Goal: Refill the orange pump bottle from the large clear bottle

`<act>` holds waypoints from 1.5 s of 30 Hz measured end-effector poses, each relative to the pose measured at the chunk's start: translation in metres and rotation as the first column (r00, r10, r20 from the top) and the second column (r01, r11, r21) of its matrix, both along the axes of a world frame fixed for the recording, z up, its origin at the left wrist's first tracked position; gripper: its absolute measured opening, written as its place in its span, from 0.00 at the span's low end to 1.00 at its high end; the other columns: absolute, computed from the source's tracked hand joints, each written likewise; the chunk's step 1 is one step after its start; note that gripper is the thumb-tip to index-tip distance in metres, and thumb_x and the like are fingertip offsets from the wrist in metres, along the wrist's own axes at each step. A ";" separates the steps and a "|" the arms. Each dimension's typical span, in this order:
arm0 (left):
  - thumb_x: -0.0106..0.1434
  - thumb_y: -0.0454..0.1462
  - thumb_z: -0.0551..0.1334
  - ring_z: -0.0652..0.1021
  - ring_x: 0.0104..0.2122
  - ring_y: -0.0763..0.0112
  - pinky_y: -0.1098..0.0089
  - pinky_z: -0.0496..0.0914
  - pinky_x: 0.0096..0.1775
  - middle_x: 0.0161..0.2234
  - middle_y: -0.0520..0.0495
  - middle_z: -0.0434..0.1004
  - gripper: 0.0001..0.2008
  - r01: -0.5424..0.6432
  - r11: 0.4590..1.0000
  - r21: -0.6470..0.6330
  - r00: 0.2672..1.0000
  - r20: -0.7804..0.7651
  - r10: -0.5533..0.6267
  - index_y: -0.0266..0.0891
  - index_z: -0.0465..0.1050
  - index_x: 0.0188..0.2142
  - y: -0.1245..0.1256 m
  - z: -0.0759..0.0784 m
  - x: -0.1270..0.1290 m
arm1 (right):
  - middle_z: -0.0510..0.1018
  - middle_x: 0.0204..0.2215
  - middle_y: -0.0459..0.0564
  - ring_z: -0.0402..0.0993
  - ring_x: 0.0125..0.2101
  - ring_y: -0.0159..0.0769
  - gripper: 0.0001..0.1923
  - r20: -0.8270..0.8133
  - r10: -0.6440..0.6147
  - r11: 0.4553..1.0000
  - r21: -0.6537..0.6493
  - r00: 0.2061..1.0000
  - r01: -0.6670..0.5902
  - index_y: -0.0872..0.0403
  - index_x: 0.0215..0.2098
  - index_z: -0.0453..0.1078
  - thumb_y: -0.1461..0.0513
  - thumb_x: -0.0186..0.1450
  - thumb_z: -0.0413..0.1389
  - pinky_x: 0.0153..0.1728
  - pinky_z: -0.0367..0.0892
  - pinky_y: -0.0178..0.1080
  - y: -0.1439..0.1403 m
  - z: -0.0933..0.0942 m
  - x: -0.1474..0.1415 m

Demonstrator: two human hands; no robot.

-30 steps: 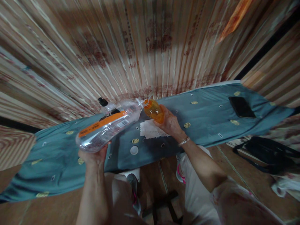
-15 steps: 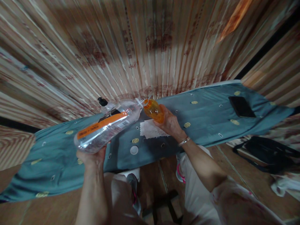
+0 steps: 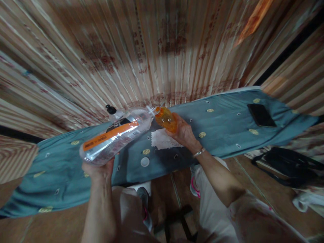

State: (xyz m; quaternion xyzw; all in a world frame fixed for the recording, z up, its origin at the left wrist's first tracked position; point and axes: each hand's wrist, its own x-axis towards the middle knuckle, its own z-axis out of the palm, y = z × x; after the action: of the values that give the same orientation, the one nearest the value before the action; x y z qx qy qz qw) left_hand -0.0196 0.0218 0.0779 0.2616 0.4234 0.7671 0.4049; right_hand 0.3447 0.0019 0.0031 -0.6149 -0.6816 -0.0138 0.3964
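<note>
Bottle mouth to bottle mouth above the blue cloth

Hands first: the left hand [image 3: 97, 167] is cupped around the base of a large clear bottle [image 3: 115, 136] with an orange label, lifting it nearly level with its neck slanting toward the small orange bottle [image 3: 165, 118]. The right hand [image 3: 184, 134] is wrapped around that small bottle from below, tilting it so its open mouth meets the clear bottle's mouth; the two openings look to be touching, though blur hides whether liquid is passing.

Compared with a second earlier, the base of the clear bottle has drifted slightly left and lower, while the small orange bottle and the right hand have not moved. The mouths remain joined, so the transfer between the two bottles appears to be continuing steadily rather than ending.

Everything sits over a long surface covered with blue cloth [image 3: 222, 131]. Just below the small orange bottle lies a white paper [image 3: 163, 140] on the cloth, and below-left of it a small white cap [image 3: 145, 162]. Behind the clear bottle stands a black-capped bottle [image 3: 111, 110]. Far right of the orange bottle, a dark phone [image 3: 261, 115] lies flat on the cloth. A black bag [image 3: 288, 165] rests on the floor below the phone.
</note>
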 end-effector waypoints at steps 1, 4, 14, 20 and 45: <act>0.65 0.65 0.68 0.83 0.35 0.51 0.64 0.74 0.24 0.42 0.37 0.87 0.26 0.009 1.000 0.016 1.000 -0.018 -0.009 0.46 0.83 0.42 0.001 -0.002 -0.001 | 0.91 0.72 0.73 0.93 0.70 0.68 0.46 0.001 0.001 1.000 0.006 1.000 -0.001 0.58 0.85 0.68 0.52 0.77 0.76 0.72 0.92 0.65 0.000 -0.001 0.000; 0.64 0.64 0.68 0.85 0.35 0.50 0.64 0.74 0.23 0.45 0.35 0.90 0.28 -0.026 0.999 -0.019 1.000 0.002 0.026 0.44 0.85 0.43 0.002 -0.004 -0.003 | 0.91 0.72 0.73 0.94 0.70 0.67 0.45 0.004 -0.001 1.000 0.011 1.000 0.001 0.57 0.85 0.68 0.53 0.78 0.76 0.72 0.92 0.65 0.000 -0.002 0.000; 0.61 0.62 0.69 0.88 0.42 0.41 0.56 0.81 0.29 0.45 0.35 0.90 0.21 -0.025 1.000 0.015 0.998 -0.058 0.026 0.50 0.82 0.38 0.001 -0.009 -0.009 | 0.91 0.71 0.74 0.94 0.69 0.67 0.48 0.014 -0.011 1.000 0.024 1.000 0.011 0.58 0.86 0.66 0.54 0.76 0.77 0.73 0.92 0.64 0.001 -0.003 -0.001; 0.63 0.64 0.68 0.90 0.53 0.33 0.47 0.90 0.40 0.50 0.32 0.91 0.24 -0.043 0.999 0.002 0.994 -0.105 0.043 0.50 0.84 0.39 0.001 -0.012 -0.009 | 0.91 0.73 0.73 0.93 0.71 0.67 0.48 0.026 -0.005 1.000 0.024 1.000 0.004 0.56 0.87 0.66 0.54 0.76 0.77 0.74 0.91 0.67 0.001 -0.004 0.000; 0.61 0.62 0.62 0.87 0.64 0.34 0.35 0.80 0.73 0.47 0.42 0.91 0.22 -0.110 0.993 -0.053 0.992 -0.068 0.106 0.51 0.80 0.38 -0.002 0.008 0.009 | 0.90 0.73 0.74 0.93 0.72 0.66 0.43 0.007 0.009 1.000 0.015 1.000 -0.010 0.57 0.84 0.69 0.54 0.78 0.75 0.73 0.91 0.67 0.001 -0.002 0.000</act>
State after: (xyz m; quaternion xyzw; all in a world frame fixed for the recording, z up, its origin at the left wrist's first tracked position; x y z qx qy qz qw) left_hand -0.0106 0.0194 0.0863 0.2517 0.4713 0.7667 0.3559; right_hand 0.3451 0.0028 0.0012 -0.6086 -0.6857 -0.0190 0.3988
